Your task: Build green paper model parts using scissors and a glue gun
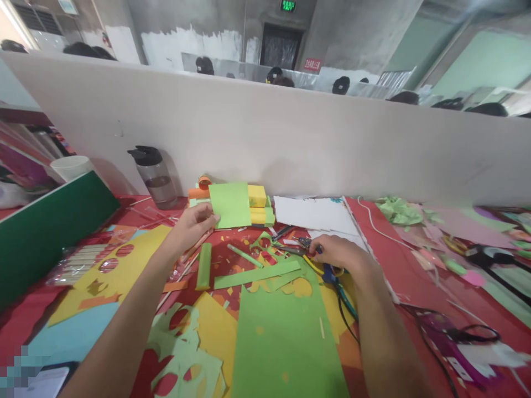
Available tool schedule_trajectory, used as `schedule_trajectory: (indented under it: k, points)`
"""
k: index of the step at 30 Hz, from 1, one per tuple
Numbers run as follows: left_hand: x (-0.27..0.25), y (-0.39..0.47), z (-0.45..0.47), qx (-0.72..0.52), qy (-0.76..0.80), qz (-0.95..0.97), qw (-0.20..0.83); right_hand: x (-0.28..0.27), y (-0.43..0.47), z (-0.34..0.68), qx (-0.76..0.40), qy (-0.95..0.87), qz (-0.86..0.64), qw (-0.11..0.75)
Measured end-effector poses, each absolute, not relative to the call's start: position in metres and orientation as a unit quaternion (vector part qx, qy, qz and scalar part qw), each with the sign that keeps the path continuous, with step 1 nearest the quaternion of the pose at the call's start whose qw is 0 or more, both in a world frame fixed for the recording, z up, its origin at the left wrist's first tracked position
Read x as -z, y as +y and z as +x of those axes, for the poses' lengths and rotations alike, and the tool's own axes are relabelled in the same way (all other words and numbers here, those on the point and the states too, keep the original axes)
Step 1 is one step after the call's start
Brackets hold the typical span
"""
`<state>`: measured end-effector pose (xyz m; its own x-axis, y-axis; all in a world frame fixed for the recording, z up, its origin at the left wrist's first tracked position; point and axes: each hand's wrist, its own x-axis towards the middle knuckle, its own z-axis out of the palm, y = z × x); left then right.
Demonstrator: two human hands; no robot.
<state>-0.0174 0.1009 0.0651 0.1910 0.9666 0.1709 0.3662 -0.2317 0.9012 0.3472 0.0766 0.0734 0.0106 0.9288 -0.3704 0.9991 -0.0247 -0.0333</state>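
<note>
My left hand pinches the left edge of a light green paper square, holding it upright in front of a stack of yellow and orange paper pieces. My right hand is curled over a cluster of hand tools at the right. Scissors with yellow handles and a tool with blue handles lie under and beside its fingers. What those fingers grip is hidden. Between the hands are a green paper roll, a green strip and paper scraps. A large green sheet lies nearest me.
A water bottle stands by the white partition. White sheets lie at the back. Cut-out paper and a yellow sheet spread left, near a green board. A hot glue gun and cables lie right.
</note>
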Motion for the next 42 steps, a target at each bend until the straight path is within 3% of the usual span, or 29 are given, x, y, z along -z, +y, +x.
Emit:
schedule_trajectory:
  k: [4, 12, 19, 23, 33, 42]
  points:
    - [-0.064, 0.102, -0.020, -0.406, 0.487, 0.677, 0.373, -0.083, 0.073, 0.342, 0.133, 0.664, 0.718, 0.161]
    - [-0.066, 0.102, -0.021, -0.413, 0.478, 0.675, 0.380, -0.070, 0.077, 0.368, 0.078, 0.668, 0.730, 0.121]
    - [-0.062, 0.103, -0.021, -0.418, 0.472, 0.678, 0.378, -0.066, 0.072, 0.374, 0.227, 0.579, 0.775, 0.111]
    - [-0.061, 0.103, -0.022, -0.416, 0.478, 0.677, 0.374, -0.062, 0.072, 0.374, 0.253, 0.557, 0.784, 0.106]
    - [-0.065, 0.102, -0.020, -0.420, 0.472, 0.680, 0.372, -0.056, 0.083, 0.401, 0.051, 0.631, 0.773, 0.041]
    - [-0.065, 0.102, -0.021, -0.416, 0.473, 0.682, 0.372, -0.036, 0.094, 0.390, 0.095, 0.628, 0.771, 0.051]
